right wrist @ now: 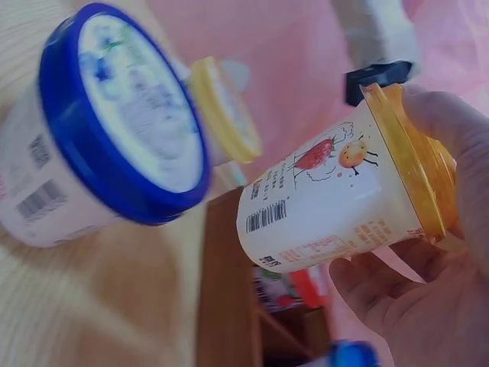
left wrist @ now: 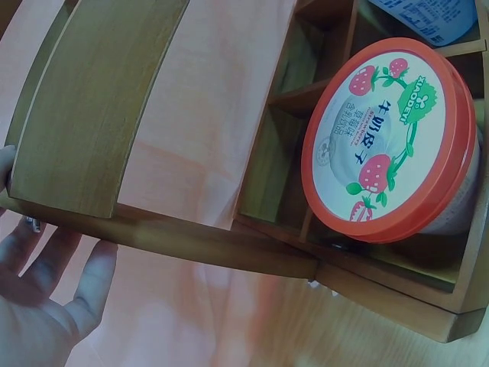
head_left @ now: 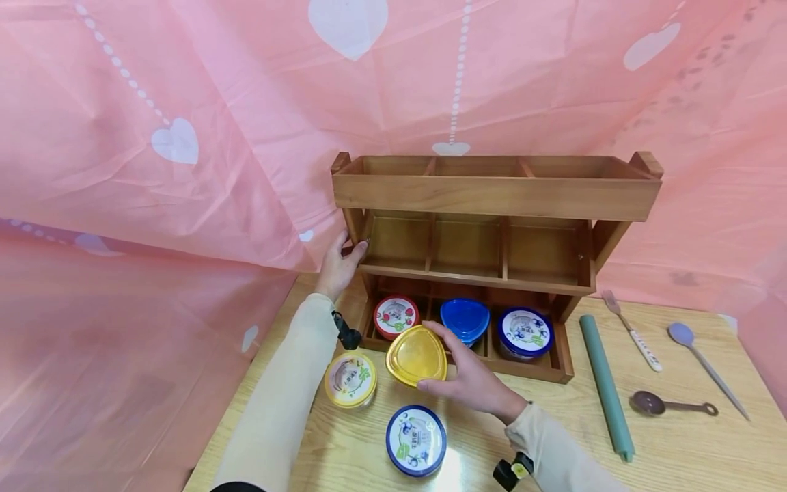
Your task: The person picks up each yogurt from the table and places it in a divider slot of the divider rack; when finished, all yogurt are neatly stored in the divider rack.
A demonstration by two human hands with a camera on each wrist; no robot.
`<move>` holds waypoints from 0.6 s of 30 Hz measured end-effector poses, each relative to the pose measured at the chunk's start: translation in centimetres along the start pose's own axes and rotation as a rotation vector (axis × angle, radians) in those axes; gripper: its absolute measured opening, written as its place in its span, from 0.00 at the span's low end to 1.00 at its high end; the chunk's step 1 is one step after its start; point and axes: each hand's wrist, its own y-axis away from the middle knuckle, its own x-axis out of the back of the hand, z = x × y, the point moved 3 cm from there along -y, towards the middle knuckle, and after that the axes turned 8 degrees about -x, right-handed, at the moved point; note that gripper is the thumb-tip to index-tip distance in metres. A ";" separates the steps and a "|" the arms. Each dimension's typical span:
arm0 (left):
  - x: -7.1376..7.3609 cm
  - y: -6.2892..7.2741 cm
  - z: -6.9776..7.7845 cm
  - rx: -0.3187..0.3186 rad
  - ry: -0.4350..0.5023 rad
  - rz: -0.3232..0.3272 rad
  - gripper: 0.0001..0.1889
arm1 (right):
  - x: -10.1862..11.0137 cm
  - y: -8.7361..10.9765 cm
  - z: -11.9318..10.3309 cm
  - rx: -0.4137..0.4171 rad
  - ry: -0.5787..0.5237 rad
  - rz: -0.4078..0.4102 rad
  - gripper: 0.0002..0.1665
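Observation:
My right hand [head_left: 476, 383] holds a white cup with a clear yellow lid [head_left: 418, 355], its thumb and fingers around the lid's edge. In the right wrist view the cup's printed side [right wrist: 321, 202] shows a strawberry drawing, and the cup is tilted. My left hand [head_left: 339, 266] grips the left side upright of a three-tier wooden rack [head_left: 492, 195]. On the rack's bottom tier sit a red-lidded tub [head_left: 396, 316], a cup with a clear blue lid [head_left: 465, 320] and a blue-lidded tub [head_left: 525, 333]. The held cup is just in front of that tier.
A yellow-lidded tub [head_left: 350, 380] and another blue-lidded tub [head_left: 416, 441] stand on the table before the rack. To the right lie a green rolled mat [head_left: 605, 386], a fork [head_left: 633, 335], a brown measuring spoon [head_left: 670, 404] and a grey-blue spoon [head_left: 707, 369]. Pink cloth hangs behind.

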 end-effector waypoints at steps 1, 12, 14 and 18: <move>0.0 0.0 0.0 0.001 0.000 0.001 0.28 | 0.3 0.2 -0.3 0.008 0.007 0.011 0.55; 0.1 -0.1 0.0 -0.002 0.003 -0.002 0.28 | 5.4 2.1 -4.0 0.113 -0.060 0.163 0.55; 0.1 -0.1 -0.1 0.000 0.001 -0.003 0.28 | 6.6 2.4 -4.5 0.139 -0.071 0.202 0.56; 0.0 -0.1 -0.1 -0.005 0.007 -0.003 0.28 | 9.0 2.9 -5.4 0.178 -0.085 0.303 0.57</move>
